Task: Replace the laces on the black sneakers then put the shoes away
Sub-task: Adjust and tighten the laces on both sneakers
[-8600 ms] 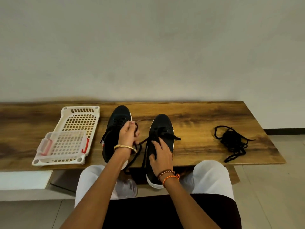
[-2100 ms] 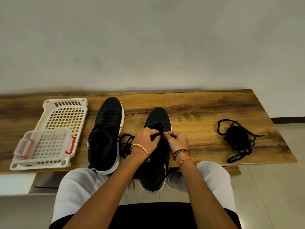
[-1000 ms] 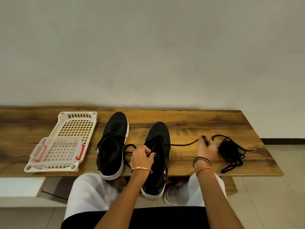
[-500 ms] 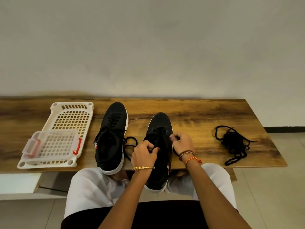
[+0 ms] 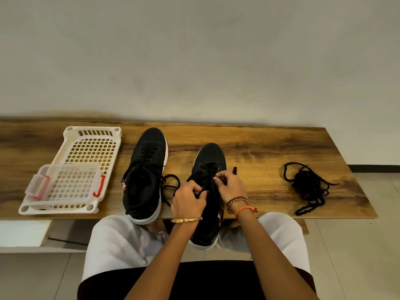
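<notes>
Lacing of right-hand sneaker (image 5: 207, 169), in progress. Position: heel overhanging the near edge of the wooden bench (image 5: 259, 148), toe pointing to the wall. Left hand (image 5: 188, 200): fingers curled, pinching lace at the shoe's throat. Right hand (image 5: 229, 185): fingertips pinched on the lace (image 5: 207, 182) at the upper eyelets; a free lace tip (image 5: 234, 169) stuck out just beyond it. Second sneaker (image 5: 145, 176): just beside, to the left, laced, loose ends (image 5: 171, 187) trailing between the pair. Tangle of black laces (image 5: 307, 187): well apart, to the right. White lattice tray (image 5: 91, 148) with smaller clear basket (image 5: 65, 182) on it: far left.

Handling note, as judged: one hand should steady the eyelet row while the other fed the tip; each crossing wanted snugging evenly, both ends kept equal in length. Pulling too hard risked dragging the overhanging shoe off the edge.
</notes>
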